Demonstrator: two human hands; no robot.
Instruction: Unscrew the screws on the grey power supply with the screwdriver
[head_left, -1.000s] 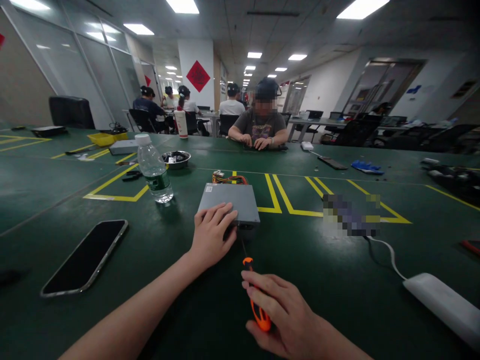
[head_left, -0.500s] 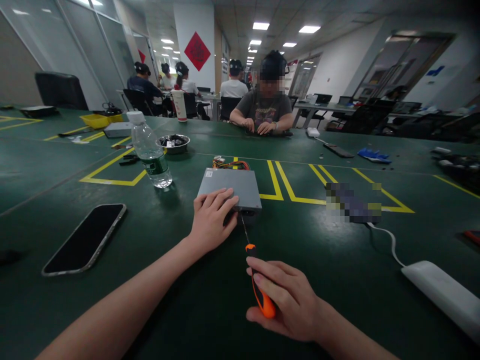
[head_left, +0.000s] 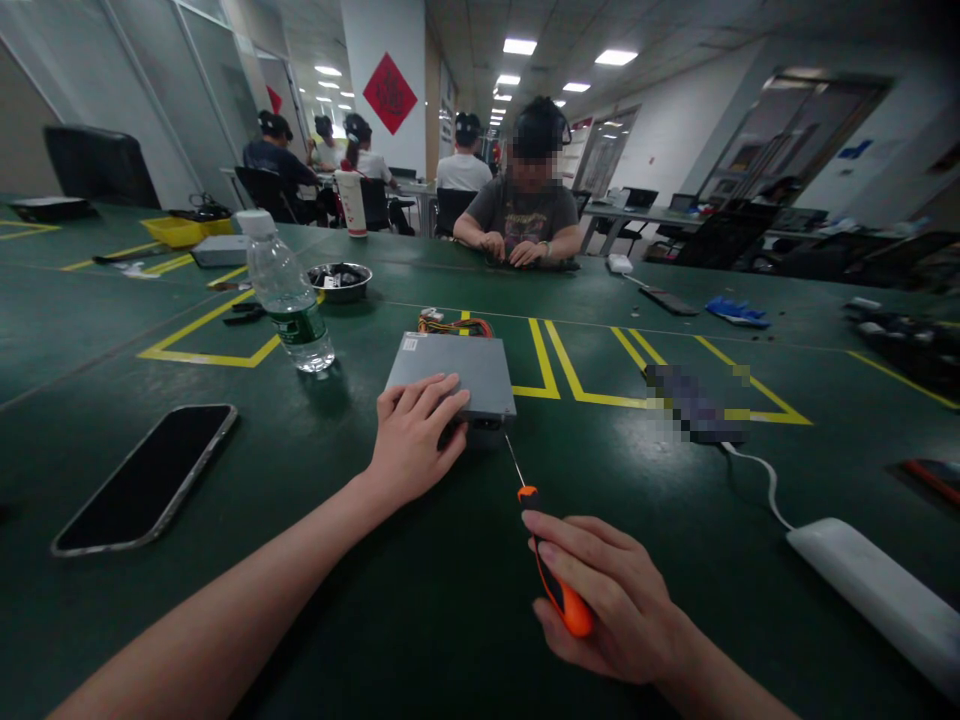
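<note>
A grey metal computer power supply lies on the green table in front of me, its bundle of coloured wires at the far side. My left hand grips its near left part, with fingers on the top face and the thumb down at the front side. In my right hand is a screwdriver with an orange and black handle, fingers wrapped along it. The thin shaft points up and left, its tip near the front right corner of the power supply. Whether the tip touches the case, I cannot tell.
A water bottle and a phone stand and lie to the left. Behind the bottle is a metal bowl of small parts. On the right lies a white power strip with a cable. A person works across the table.
The screwdriver in my right hand has shifted right along the front of the power supply, from its middle toward its right corner. My left hand keeps its place on the case.
</note>
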